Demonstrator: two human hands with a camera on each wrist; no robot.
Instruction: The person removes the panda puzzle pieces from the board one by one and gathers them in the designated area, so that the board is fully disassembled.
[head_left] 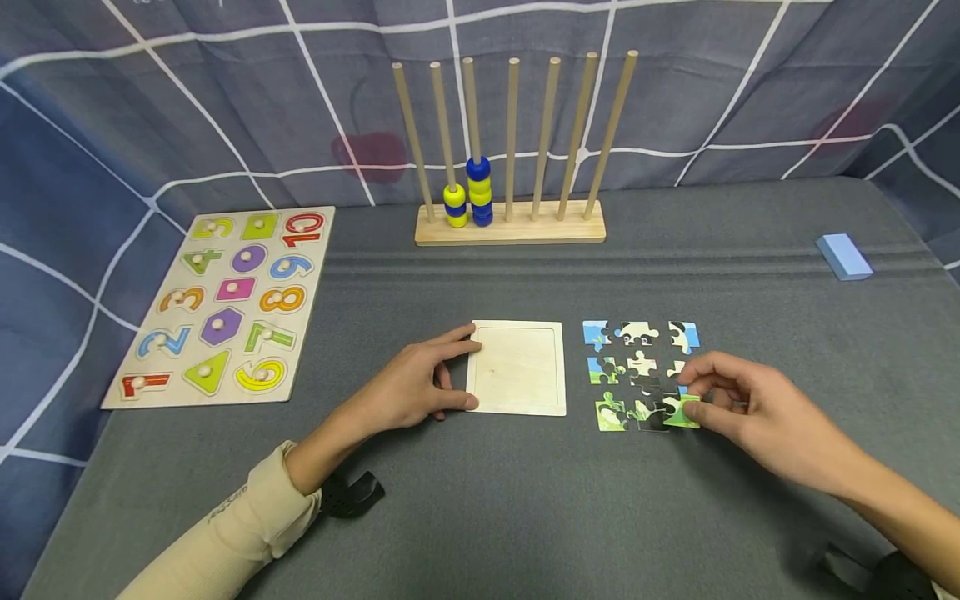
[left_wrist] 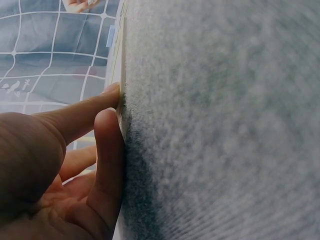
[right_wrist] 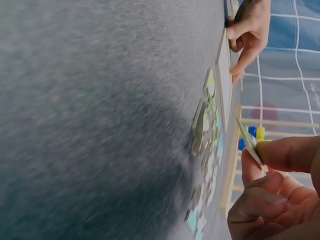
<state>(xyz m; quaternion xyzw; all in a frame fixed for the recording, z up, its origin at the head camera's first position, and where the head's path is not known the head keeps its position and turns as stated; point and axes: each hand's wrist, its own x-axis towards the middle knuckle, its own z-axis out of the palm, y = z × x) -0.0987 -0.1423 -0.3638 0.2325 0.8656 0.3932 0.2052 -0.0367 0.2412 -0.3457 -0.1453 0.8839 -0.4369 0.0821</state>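
A puzzle piece [right_wrist: 248, 140] with a green face [head_left: 681, 412] is pinched between the thumb and fingers of my right hand [head_left: 768, 421]. In the right wrist view it is tilted and off the table. Under and beside that hand lie loose panda puzzle pieces [head_left: 641, 364] in rough rows, blue, green, black and white. To their left is a square wooden puzzle tray [head_left: 517, 368] with a shallow rim and bare base. My left hand [head_left: 408, 379] touches the tray's left edge with thumb and extended fingertips spread along it, as the left wrist view also shows.
A number-and-shape peg board [head_left: 225, 304] lies at the left. At the back stands a wooden rack [head_left: 510, 233] of upright rods, with blue and yellow beads [head_left: 480, 192] on two rods. A light blue block [head_left: 844, 256] is at the far right. Gridded cloth [head_left: 300, 100] hangs behind.
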